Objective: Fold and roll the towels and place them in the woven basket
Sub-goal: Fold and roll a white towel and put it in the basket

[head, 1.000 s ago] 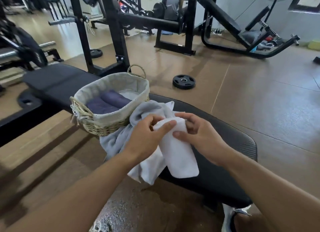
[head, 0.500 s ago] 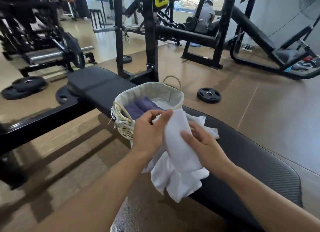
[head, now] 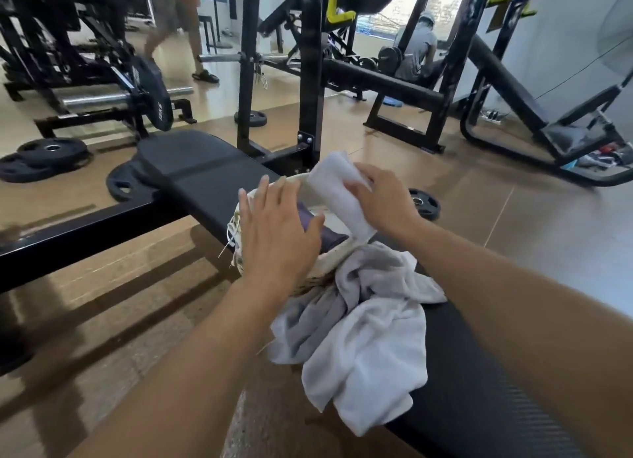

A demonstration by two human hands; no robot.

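The woven basket (head: 320,269) stands on a black padded bench (head: 205,180), mostly hidden behind my hands. Rolled purple towels (head: 325,240) lie inside it. My right hand (head: 383,200) grips a rolled white towel (head: 337,193) and holds it tilted over the basket's right side. My left hand (head: 277,231) hovers over the basket's left half with its fingers spread straight, holding nothing. A loose heap of pale grey and white towels (head: 363,327) lies on the bench just in front of the basket.
Black weight plates lie on the tiled floor: a stack (head: 41,157) at the left and one (head: 424,204) right of the basket. A black rack upright (head: 310,80) rises just behind the bench. A person (head: 416,53) sits far back; another person's legs (head: 178,29) pass at the upper left.
My left hand has let go of the white towel and opened over the basket. My right hand has carried the rolled towel up and forward over the basket. The camera has come closer.
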